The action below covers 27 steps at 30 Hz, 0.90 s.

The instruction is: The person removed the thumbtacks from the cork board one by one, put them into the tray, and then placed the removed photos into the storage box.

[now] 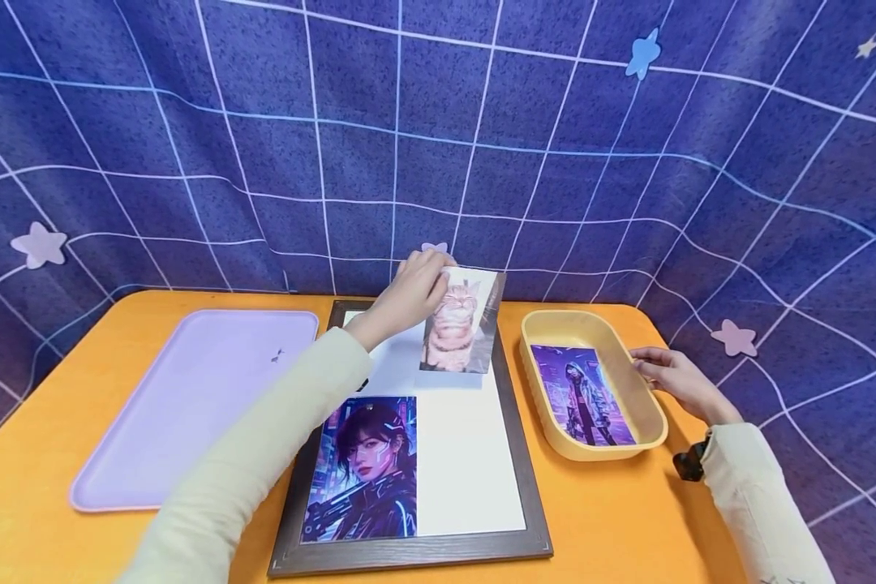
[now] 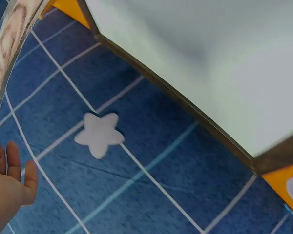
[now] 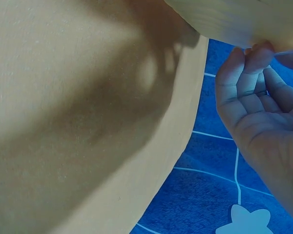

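My left hand [image 1: 409,294] pinches a photo card of a pink-toned cat [image 1: 456,324] by its upper left edge. The card hangs above the upper right part of a dark-framed white board [image 1: 470,462]. In the left wrist view, the left hand [image 2: 10,183] holds the card [image 2: 7,46], seen nearly edge-on. A picture of a dark-haired figure with a gun [image 1: 365,470] lies on the board's lower left. My right hand [image 1: 679,380] grips the right rim of a yellow basket [image 1: 650,418]; curled fingers meet its side in the right wrist view. Inside lies a purple hooded-figure picture [image 1: 580,397].
A lilac tray [image 1: 197,389] with a small dark mark lies left of the board on the orange table [image 1: 591,511]. Behind the table hangs a blue gridded cloth [image 1: 365,154] with star shapes. A dark device [image 1: 692,462] sits at the right wrist.
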{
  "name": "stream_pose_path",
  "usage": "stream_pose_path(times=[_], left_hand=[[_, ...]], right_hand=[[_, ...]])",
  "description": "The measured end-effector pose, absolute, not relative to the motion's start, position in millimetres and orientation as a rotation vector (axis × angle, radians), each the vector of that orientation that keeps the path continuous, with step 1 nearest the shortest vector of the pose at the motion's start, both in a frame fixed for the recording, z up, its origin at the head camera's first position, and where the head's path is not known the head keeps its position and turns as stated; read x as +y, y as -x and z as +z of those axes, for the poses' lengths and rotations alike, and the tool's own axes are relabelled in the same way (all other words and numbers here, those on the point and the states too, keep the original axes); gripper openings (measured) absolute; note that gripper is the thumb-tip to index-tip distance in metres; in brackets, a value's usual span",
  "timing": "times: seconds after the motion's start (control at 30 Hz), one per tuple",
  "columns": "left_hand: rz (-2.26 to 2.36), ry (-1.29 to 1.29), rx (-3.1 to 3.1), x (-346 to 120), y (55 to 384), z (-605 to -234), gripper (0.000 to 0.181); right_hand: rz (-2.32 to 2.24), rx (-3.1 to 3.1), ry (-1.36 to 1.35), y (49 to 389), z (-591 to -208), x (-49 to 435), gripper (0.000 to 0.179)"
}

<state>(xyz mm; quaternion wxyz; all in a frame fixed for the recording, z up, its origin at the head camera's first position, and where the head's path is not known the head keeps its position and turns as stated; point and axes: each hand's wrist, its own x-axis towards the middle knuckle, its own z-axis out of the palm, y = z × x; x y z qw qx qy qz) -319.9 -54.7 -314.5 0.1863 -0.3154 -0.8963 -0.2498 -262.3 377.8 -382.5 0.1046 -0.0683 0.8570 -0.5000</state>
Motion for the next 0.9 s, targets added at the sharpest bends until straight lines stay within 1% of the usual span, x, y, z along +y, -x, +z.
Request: stream_pose_path(times=[0.17, 0.47, 0.73, 0.9], left_hand=[[-0.749, 0.911, -2.494, -36.1, 317.2, -310.4, 0.024], [-0.798, 0.934, -2.528, 2.3, 308.2, -302.9, 0.028], [-0.766, 0.931, -2.560, 34.2, 302.3, -308.6, 0.028], [-0.821, 0.880, -2.586, 50.4, 300.5, -313.2, 0.029]], right_hand=[[-1.476, 2.524, 0.197, 263.7, -383.0, 375.8, 0.048], [-1.438, 2.556, 0.205, 261.5, -381.0, 376.1, 0.047], [-1.438, 2.557, 0.193, 261.2, -382.4, 377.1, 0.047], [-1.461, 2.540, 0.189, 260.8, -382.9, 377.6, 0.047]])
